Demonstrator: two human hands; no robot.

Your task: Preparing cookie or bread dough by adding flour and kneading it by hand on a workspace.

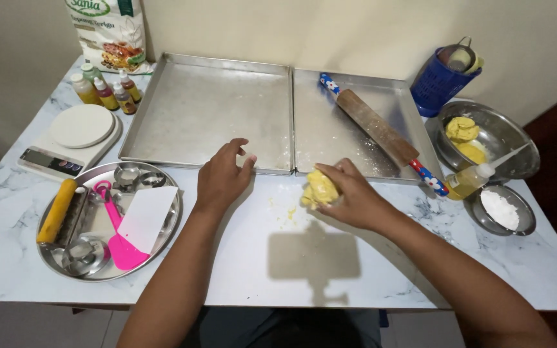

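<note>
I observe the right hand (356, 196) gripping a yellow dough lump (320, 188) on the marble worktop (246, 258), just in front of the right baking tray (349, 132) carrying the rolling pin (381, 132), while the left hand (222, 177) rests loosely open and empty at the left baking tray (207, 113) front rim.

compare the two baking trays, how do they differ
The left tray holds nothing but a light flour dusting; the right tray carries a rolling pin lying diagonally. The left hand touches the left tray's front rim; the right hand, holding yellow dough, sits just before the right tray. Both are shallow, rectangular, metal, set side by side.
</note>
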